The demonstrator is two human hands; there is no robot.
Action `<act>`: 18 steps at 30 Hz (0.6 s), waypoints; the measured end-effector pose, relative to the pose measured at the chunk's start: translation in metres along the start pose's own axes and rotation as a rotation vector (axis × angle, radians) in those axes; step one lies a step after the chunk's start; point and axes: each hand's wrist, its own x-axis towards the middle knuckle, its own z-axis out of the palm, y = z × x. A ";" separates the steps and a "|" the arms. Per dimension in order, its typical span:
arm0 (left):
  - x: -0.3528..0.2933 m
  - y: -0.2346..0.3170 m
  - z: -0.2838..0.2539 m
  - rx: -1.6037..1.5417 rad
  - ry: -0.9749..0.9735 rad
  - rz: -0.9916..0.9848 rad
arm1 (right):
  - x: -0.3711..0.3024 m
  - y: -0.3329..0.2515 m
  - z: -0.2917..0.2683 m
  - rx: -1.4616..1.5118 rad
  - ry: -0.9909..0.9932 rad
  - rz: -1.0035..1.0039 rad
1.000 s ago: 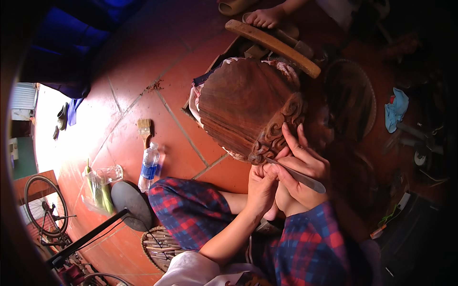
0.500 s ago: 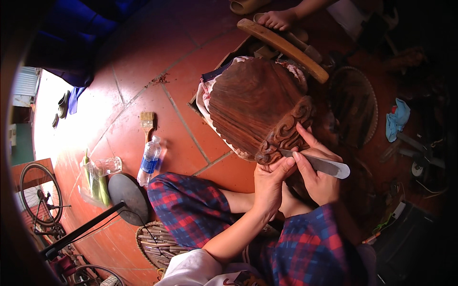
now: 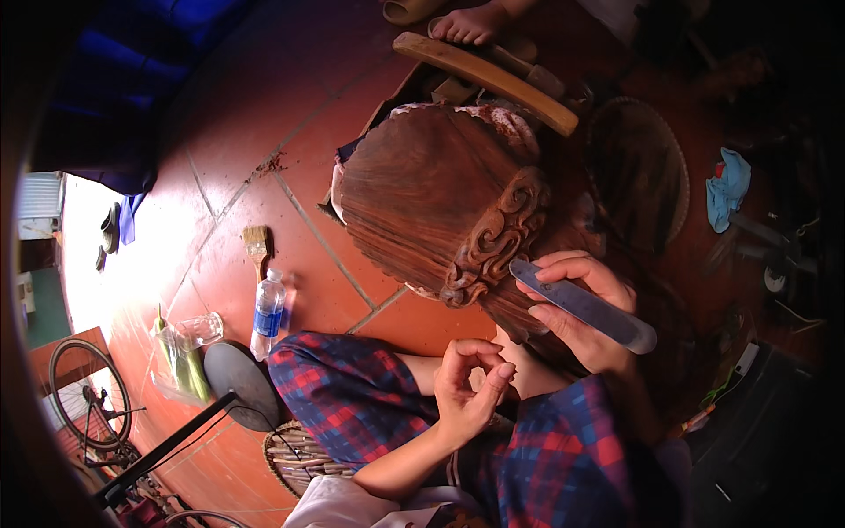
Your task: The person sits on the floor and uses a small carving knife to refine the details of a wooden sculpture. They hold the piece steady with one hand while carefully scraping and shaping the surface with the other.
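A dark reddish-brown carved wooden panel (image 3: 422,189) with a scalloped edge lies before me, with a raised scrollwork band (image 3: 497,238) along its near right side. My right hand (image 3: 594,304) grips a flat grey metal blade-like tool (image 3: 585,304) with rounded ends; its exact kind is unclear. The tool's far end is by the scrollwork, and I cannot tell whether they touch. My left hand (image 3: 471,392) hovers above my lap, apart from the wood, fingers loosely curled and thumb a little away. Nothing shows in it.
A wooden bar (image 3: 488,79) and a person's bare foot (image 3: 466,26) are beyond the panel. Left on the tiles are a brush (image 3: 257,246), a water bottle (image 3: 268,317), a glass (image 3: 201,330) and a round black base (image 3: 242,383). A basket of tool handles (image 3: 304,458) sits by my knee.
My left hand has left the tool and the scrollwork and drawn back toward my lap. My right hand has lifted and turned the tool, showing its broad face. The view has shifted slightly.
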 end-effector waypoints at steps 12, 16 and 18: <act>0.011 -0.001 0.007 -0.260 -0.365 -0.302 | 0.024 0.011 -0.012 -0.269 -0.305 -0.363; 0.030 -0.009 0.007 -0.732 -0.426 -0.343 | 0.026 0.024 -0.007 -0.298 -0.354 -0.521; 0.034 -0.007 0.006 -0.741 -0.445 -0.321 | 0.031 0.025 -0.005 -0.356 -0.353 -0.601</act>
